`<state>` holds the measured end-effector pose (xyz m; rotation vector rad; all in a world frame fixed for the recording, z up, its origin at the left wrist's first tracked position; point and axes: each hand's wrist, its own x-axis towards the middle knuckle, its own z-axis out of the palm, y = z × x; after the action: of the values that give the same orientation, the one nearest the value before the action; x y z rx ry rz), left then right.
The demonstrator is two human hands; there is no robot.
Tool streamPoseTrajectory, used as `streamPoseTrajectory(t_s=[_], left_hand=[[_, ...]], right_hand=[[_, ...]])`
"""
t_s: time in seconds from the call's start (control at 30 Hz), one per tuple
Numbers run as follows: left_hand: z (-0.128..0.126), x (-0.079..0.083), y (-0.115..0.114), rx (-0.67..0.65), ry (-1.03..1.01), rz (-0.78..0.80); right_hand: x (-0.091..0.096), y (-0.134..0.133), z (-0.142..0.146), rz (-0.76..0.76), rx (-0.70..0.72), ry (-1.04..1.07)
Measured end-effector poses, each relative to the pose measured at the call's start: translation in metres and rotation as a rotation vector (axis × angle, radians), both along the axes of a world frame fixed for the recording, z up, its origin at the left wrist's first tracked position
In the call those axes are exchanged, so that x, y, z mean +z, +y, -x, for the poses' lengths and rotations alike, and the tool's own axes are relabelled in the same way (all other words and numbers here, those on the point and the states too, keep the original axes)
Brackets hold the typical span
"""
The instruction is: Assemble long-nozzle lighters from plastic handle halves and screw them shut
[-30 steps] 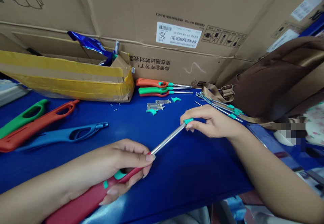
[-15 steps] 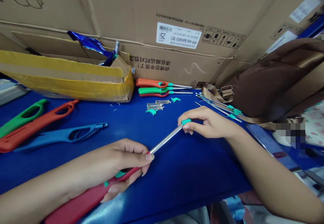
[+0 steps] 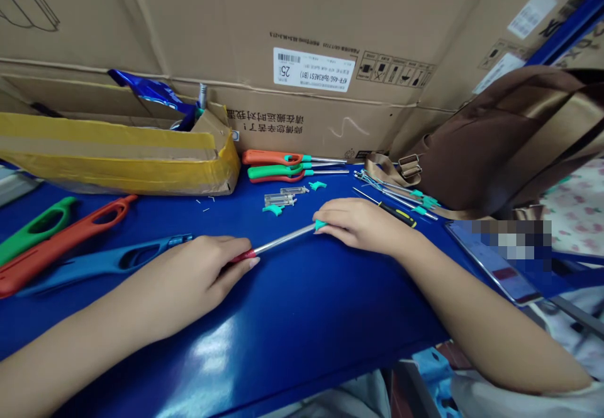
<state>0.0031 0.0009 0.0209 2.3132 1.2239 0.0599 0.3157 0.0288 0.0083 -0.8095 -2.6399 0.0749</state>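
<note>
My left hand [image 3: 212, 273] is closed round a red long-nosed lighter [image 3: 245, 255]; most of its body is hidden under the palm. The lighter's silver tube [image 3: 283, 239] points up and right from that hand. At the tube's far end, my right hand [image 3: 358, 224] pinches a small teal plastic piece [image 3: 320, 224]. Just beyond lie loose teal triggers [image 3: 272, 211] and clear rectangular tanks [image 3: 279, 199]. Left of my left hand rest empty-looking blue [image 3: 108, 264], red-orange [image 3: 66, 245] and green [image 3: 40, 229] lighter shells.
Several lighters [image 3: 276, 171] with metal tubes are stacked against a large cardboard box [image 3: 212, 21]. Metal rods with teal ends [image 3: 406, 194] and a black-yellow screwdriver [image 3: 396, 213] lie right of them. A taped carton [image 3: 141, 169], brown bag [image 3: 491, 135] and phone [image 3: 491, 264] stand around the blue table [image 3: 264, 336].
Both hands have moved with the lighter, up and leftward in view. The lighter lies flatter, its red body now mostly covered by my left hand. The screwdriver has come into sight.
</note>
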Motion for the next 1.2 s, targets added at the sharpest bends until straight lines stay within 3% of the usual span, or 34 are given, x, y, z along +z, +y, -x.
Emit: streamPoseTrajectory(t_s=[0.23, 0.53, 0.8, 1.03, 1.2], left_hand=[[0.003, -0.008, 0.009, -0.03, 0.06, -0.052], [0.007, -0.008, 0.011, -0.102, 0.001, -0.026], [0.008, -0.01, 0.013, -0.091, 0.024, -0.03], [-0.005, -0.011, -0.001, -0.174, 0.032, -0.101], [-0.014, -0.009, -0.013, -0.157, 0.103, -0.19]], right_hand=[[-0.002, 0.001, -0.001, 0.048, 0.007, 0.019], [-0.006, 0.0, 0.003, -0.073, 0.092, 0.04], [-0.016, 0.001, 0.005, -0.015, 0.104, 0.018], [-0.02, -0.016, 0.037, -0.03, 0.196, 0.017], [-0.019, -0.025, 0.05, -0.134, 0.087, -0.092]])
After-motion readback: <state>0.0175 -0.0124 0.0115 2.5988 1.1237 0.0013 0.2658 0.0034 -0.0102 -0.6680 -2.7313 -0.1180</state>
